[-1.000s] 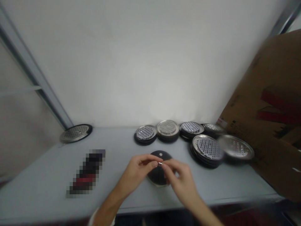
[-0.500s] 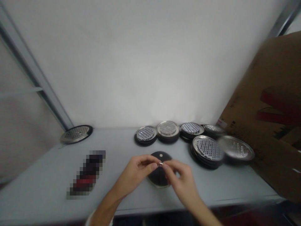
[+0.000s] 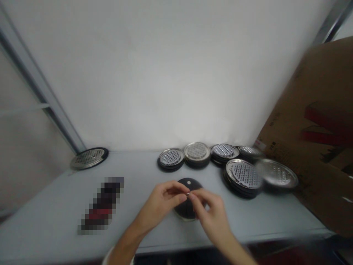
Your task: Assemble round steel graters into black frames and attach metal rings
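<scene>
My left hand and my right hand meet above a black round disc that lies on the grey table. Both hands pinch a tiny shiny metal piece between their fingertips, just over the disc. The disc has a small pale dot near its far edge. My fingers hide the near half of the disc.
Several stacks of perforated metal discs on black rings stand behind and to the right. One such disc lies at the far left. A pixelated dark object sits left of my hands. A cardboard box fills the right side.
My hands have closed in a little on the small metal piece and shifted slightly toward me. Nothing else has moved.
</scene>
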`<state>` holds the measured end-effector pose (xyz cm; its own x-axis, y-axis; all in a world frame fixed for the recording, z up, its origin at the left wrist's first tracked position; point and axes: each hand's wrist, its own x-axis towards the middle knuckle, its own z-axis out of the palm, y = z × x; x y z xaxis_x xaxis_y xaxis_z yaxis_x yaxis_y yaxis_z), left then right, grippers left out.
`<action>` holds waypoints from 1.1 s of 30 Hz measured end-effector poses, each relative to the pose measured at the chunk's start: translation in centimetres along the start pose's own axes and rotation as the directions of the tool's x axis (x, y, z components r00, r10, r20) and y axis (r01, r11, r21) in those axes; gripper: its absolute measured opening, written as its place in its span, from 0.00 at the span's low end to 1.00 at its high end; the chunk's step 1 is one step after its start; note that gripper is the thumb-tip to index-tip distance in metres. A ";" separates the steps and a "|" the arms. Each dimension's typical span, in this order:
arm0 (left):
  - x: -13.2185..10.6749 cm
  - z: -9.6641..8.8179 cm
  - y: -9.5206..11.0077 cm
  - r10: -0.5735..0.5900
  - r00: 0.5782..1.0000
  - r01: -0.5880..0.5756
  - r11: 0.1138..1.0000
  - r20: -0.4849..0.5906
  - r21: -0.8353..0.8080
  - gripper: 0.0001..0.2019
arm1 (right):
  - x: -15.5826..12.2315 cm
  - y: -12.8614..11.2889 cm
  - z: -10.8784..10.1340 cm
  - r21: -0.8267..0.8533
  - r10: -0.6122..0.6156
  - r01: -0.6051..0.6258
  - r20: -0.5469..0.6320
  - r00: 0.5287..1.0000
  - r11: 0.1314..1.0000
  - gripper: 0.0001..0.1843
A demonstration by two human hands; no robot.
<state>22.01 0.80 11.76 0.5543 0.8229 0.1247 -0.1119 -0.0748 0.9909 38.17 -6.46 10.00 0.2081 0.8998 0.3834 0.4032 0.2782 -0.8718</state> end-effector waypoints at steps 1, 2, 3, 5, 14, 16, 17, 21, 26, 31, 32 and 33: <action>0.0 -0.1 0.0 -0.020 1.000 0.020 1.000 0.021 -0.020 0.11 | 0.0 0.0 0.0 0.004 0.000 0.000 -0.005 1.000 1.000 0.19; 0.0 -0.2 -0.1 -0.038 0.999 0.039 0.999 0.027 -0.038 0.11 | 0.1 0.0 -0.1 0.012 0.004 -0.004 -0.011 1.000 1.000 0.19; 0.0 -0.3 -0.1 -0.051 0.998 0.052 0.997 0.022 -0.056 0.11 | 0.1 0.0 -0.2 0.019 0.009 -0.009 -0.019 1.000 1.000 0.19; 0.0 -0.3 -0.1 -0.068 0.998 0.068 0.994 0.007 -0.089 0.10 | 0.2 -0.1 -0.3 0.031 0.020 -0.019 -0.032 0.999 0.999 0.19; 0.2 0.7 -0.8 0.001 0.989 -0.011 0.998 -0.149 -0.070 0.10 | 0.1 -0.4 -0.3 0.022 0.002 -0.001 -0.029 1.000 1.000 0.17; 0.4 0.8 -1.2 0.044 0.978 -0.045 0.999 -0.205 -0.002 0.09 | 0.0 -0.2 -0.2 0.035 0.004 -0.004 -0.003 1.000 0.999 0.16; 0.5 0.8 -1.4 0.069 0.970 -0.062 0.997 -0.233 0.039 0.09 | 0.0 -0.1 -0.2 0.044 0.004 -0.004 0.010 1.000 0.999 0.16; 0.6 0.8 -1.7 0.153 0.953 -0.122 0.984 -0.261 0.130 0.07 | -0.1 0.1 -0.3 0.050 -0.031 0.029 0.058 0.998 0.998 0.15; 0.5 0.8 -1.6 0.077 0.983 -0.062 0.994 -0.169 0.095 0.08 | 0.1 0.1 -0.5 0.037 -0.049 0.046 0.101 0.994 0.998 0.15; 0.7 0.5 -2.2 0.208 0.946 -0.146 0.958 -0.247 0.249 0.06 | 0.1 0.1 -0.6 0.026 -0.079 0.076 0.131 0.988 0.997 0.14; 0.7 0.4 -2.2 0.233 0.947 -0.168 0.946 -0.222 0.278 0.06 | 0.2 0.2 -0.6 0.024 -0.089 0.086 0.134 0.987 0.996 0.14; 0.6 0.3 -2.1 0.256 0.947 -0.189 0.932 -0.194 0.308 0.05 | 0.2 0.2 -0.6 0.026 -0.093 0.091 0.135 0.986 0.996 0.14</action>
<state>22.81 1.32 9.79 0.3362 0.8693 0.3622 0.0445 -0.3988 0.9160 38.88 -6.41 10.06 0.0473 0.9071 0.4183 0.3966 0.3673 -0.8413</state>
